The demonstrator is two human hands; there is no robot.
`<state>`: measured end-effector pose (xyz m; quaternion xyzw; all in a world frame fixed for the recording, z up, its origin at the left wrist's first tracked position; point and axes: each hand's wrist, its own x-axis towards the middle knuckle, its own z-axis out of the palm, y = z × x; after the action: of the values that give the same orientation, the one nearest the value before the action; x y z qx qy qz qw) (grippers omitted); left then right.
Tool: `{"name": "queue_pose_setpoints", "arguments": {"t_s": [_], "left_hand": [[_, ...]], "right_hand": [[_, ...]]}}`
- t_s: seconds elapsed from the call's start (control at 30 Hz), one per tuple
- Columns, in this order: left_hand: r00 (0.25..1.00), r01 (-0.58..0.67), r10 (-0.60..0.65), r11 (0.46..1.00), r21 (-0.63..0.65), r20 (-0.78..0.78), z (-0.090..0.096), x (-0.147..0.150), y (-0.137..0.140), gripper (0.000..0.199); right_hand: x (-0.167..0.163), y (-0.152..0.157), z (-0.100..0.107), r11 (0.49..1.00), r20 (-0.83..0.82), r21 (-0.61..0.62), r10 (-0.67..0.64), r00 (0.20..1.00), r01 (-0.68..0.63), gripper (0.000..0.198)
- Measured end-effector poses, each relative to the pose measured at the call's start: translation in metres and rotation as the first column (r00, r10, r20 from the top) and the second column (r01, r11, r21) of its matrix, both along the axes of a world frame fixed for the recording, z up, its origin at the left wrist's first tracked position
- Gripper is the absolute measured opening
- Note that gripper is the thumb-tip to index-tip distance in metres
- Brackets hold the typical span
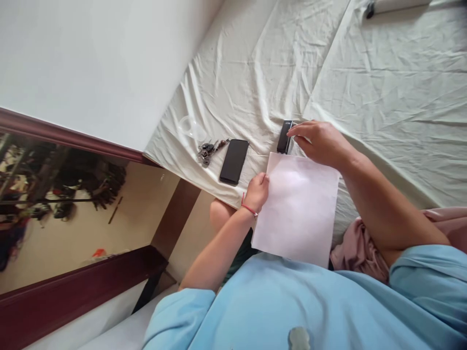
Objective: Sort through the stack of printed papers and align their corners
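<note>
My left hand (pixel 257 191) is closed on the left edge of white paper (pixel 297 209), thumb on top. The paper extends over my lap and the edge of the bed; whether it is one sheet or several I cannot tell. A small black stapler (pixel 284 137) rests on the cloth, its near end meeting the paper's top edge near the left corner. My right hand (pixel 319 141) reaches in from the right, fingers bent, fingertips at the stapler's right side. Part of the paper's top edge is hidden beneath this hand.
Left of the paper lie a black phone (pixel 234 162), a bunch of keys (pixel 206 152) and a clear plastic lid or cup (pixel 191 127). A pale sheet (pixel 394 97) covers the bed. Past its left edge stands a dark red wooden frame (pixel 120 272). A white roll (pixel 399 6) is at the top right.
</note>
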<state>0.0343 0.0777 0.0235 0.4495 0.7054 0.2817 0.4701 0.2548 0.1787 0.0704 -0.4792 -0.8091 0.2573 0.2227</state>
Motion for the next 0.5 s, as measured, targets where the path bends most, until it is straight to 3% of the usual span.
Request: {"name": "queue_pose_setpoints", "arguments": {"t_s": [0.13, 0.23, 0.33, 0.43, 0.5], "left_hand": [[0.998, 0.058, -0.057, 0.99, 0.129, -0.011, 0.002, -0.006, -0.023, 0.033], [0.999, 0.05, -0.046, 0.979, 0.199, -0.026, 0.005, -0.011, -0.035, 0.032], [0.998, 0.023, -0.008, 0.972, 0.234, -0.062, 0.009, -0.013, -0.041, 0.033], [0.996, 0.001, 0.022, 0.969, 0.248, -0.091, 0.012, -0.012, -0.042, 0.033], [0.995, 0.004, 0.022, 0.967, 0.256, -0.098, 0.013, -0.01, -0.043, 0.031]], "right_hand": [[0.01, -0.004, 0.017, 0.997, -0.076, -0.068, -0.023, 0.997, 0.018, 0.04], [0.011, -0.008, 0.02, 0.99, -0.063, -0.042, 0.131, 0.989, -0.134, 0.047], [0.009, -0.012, 0.02, 0.952, 0.03, -0.114, 0.289, 0.957, -0.284, 0.062], [0.009, -0.014, 0.021, 0.92, 0.116, -0.202, 0.364, 0.924, -0.336, 0.085], [0.009, -0.013, 0.023, 0.925, 0.144, -0.224, 0.344, 0.928, -0.308, 0.075]]}}
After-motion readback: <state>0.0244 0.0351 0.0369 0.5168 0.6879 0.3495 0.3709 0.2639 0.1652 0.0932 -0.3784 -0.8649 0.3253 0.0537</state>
